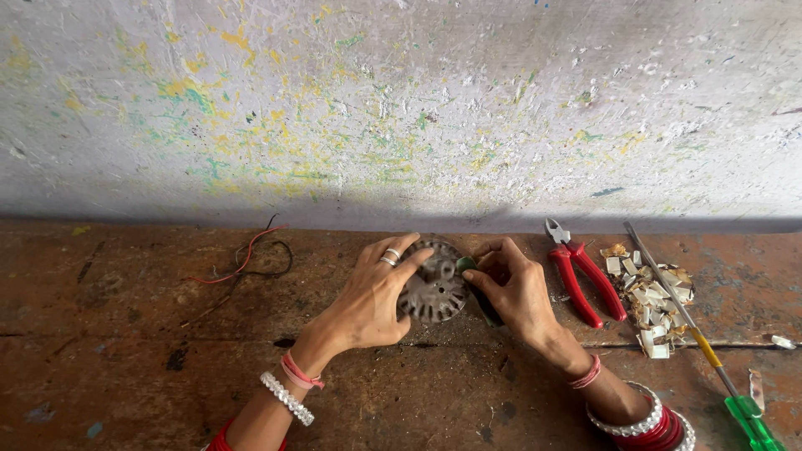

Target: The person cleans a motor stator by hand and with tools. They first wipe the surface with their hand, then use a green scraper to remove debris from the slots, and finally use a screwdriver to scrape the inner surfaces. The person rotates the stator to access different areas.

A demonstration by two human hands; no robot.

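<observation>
Rusty grey metal disc [433,291], round with slots around its rim, lies flat on the worn wooden bench [150,367] right in front of the paint-flecked wall [401,100]. Left hand [368,296] is spread over its left edge, fingers loosely open and pressing down, looks like that's to keep it from spinning. Right hand [511,288] has its fingers curled tight around a dark green tool [478,288] with the tip at the disc's right rim. Red pliers [581,280], a green-handled screwdriver [702,334] and a pile of paper scraps [652,296] sit just to the right, within easy reach. Loose red and black wires [246,259] lie off to the left.
</observation>
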